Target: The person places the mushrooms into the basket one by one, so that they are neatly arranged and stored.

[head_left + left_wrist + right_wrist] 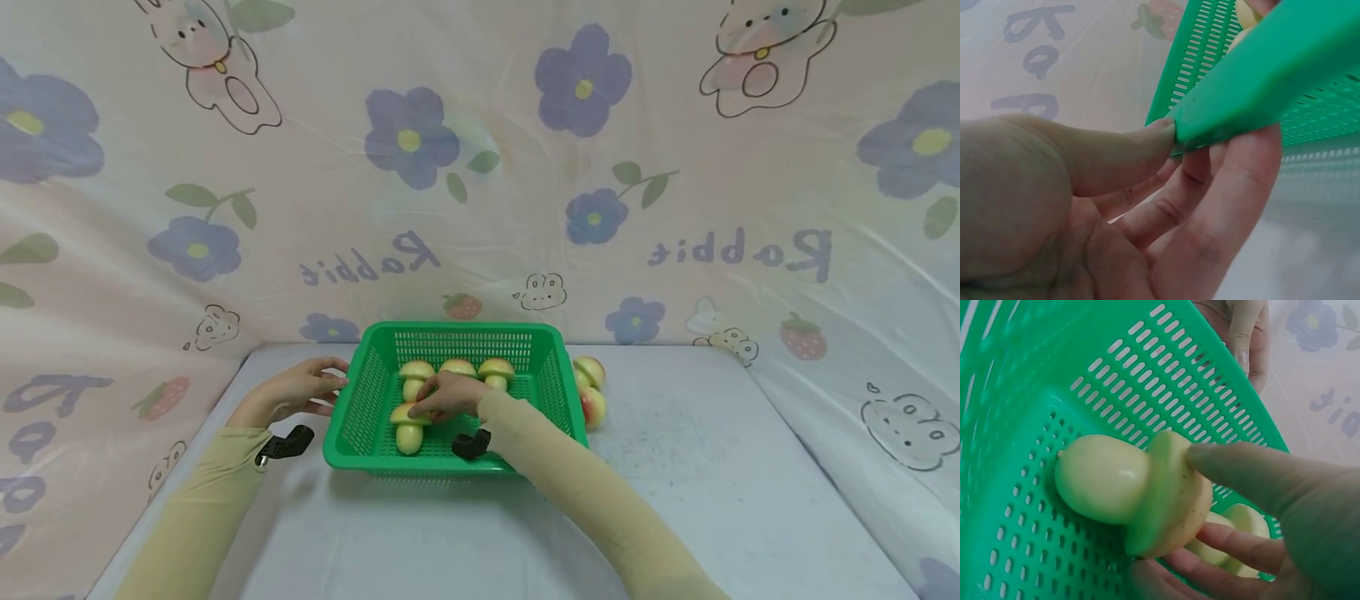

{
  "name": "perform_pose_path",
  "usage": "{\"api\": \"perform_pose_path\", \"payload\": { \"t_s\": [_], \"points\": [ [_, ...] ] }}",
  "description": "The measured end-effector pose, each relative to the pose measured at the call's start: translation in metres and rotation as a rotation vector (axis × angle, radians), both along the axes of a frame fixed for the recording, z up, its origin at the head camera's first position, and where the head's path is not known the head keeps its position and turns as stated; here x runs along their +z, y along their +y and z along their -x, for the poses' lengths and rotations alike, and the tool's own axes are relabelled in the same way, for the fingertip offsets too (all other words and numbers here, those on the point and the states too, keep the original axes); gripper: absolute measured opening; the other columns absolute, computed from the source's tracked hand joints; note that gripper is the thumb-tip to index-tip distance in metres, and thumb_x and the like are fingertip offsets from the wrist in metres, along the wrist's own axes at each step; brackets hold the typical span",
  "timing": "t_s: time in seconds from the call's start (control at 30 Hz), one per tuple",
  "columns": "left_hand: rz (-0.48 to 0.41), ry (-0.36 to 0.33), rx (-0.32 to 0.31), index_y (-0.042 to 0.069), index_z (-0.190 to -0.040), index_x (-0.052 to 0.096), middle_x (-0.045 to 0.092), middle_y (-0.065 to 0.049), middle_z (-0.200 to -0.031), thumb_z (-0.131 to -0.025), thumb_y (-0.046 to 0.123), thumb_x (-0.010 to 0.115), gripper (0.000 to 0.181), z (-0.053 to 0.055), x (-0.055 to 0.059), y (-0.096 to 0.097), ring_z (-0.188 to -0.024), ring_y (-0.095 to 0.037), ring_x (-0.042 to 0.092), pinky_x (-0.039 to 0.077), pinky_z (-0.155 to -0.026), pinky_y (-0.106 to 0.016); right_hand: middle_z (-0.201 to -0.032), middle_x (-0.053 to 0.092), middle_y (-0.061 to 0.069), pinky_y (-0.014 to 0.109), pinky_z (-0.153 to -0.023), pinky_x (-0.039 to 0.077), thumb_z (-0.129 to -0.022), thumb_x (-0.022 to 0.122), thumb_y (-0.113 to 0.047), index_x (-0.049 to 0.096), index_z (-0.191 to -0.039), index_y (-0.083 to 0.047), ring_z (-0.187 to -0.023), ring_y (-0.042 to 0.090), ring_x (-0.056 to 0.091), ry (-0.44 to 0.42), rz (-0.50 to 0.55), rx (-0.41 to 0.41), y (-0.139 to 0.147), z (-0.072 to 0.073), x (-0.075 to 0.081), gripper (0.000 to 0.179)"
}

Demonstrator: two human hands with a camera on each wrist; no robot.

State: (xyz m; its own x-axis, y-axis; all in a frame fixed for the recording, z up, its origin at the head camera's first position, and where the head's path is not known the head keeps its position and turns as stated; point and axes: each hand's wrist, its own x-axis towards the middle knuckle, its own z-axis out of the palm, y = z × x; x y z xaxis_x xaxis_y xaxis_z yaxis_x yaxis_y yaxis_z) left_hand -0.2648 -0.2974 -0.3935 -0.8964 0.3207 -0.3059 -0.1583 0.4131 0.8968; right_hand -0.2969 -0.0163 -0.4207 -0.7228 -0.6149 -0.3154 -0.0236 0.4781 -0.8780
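Green basket [465, 327], head view: A mushroom-shaped piece [408, 439] lies in the basket's near left; three similar pieces [496, 369] line its far side, others [590, 372] just right of it.
Left hand [1094, 240], left wrist: Barely parted thumb and fingers pinch the basket's rim [1229, 100].
Right hand [1307, 519], right wrist: Half-curled fingers and thumb grip the mushroom-shaped piece's cap [1179, 500].

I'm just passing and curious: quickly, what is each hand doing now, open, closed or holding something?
Left hand: closed, pinching the rim of a green plastic basket.
Right hand: closed, holding a pale yellow mushroom-shaped piece.
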Motion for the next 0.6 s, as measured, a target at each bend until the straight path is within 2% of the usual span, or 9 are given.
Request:
{"api": "perform_pose_path", "payload": {
  "t_s": [0.33,0.6],
  "points": [
    [-0.006,-0.009,0.001,-0.003,-0.135,0.036,0.062,-0.015,-0.104,-0.102,0.011,0.047,0.038,0.0005,0.002,-0.0003,-0.09,-0.026,0.065,0.056,-0.077,-0.038,-0.098,0.058,0.01,0.049,-0.086,0.051,-0.087,0.072,-0.015,0.06,-0.115,0.001,-0.089,0.031,0.062,-0.034,-0.001,0.003,0.0014,0.0002,0.0023,0.034],
    [-0.011,-0.009,-0.002,-0.004,-0.136,0.036,0.063,-0.013,-0.102,-0.102,0.011,0.047,0.038,0.0011,0.0011,-0.0008,-0.09,-0.026,0.065,0.056,-0.077,-0.039,-0.098,0.059,0.011,0.05,-0.086,0.051,-0.087,0.072,-0.014,0.059,-0.119,0.002,-0.091,0.034,0.063,-0.04,-0.017,-0.004,0.0032,-0.0016,0.0038,0.038]
  ]
}}
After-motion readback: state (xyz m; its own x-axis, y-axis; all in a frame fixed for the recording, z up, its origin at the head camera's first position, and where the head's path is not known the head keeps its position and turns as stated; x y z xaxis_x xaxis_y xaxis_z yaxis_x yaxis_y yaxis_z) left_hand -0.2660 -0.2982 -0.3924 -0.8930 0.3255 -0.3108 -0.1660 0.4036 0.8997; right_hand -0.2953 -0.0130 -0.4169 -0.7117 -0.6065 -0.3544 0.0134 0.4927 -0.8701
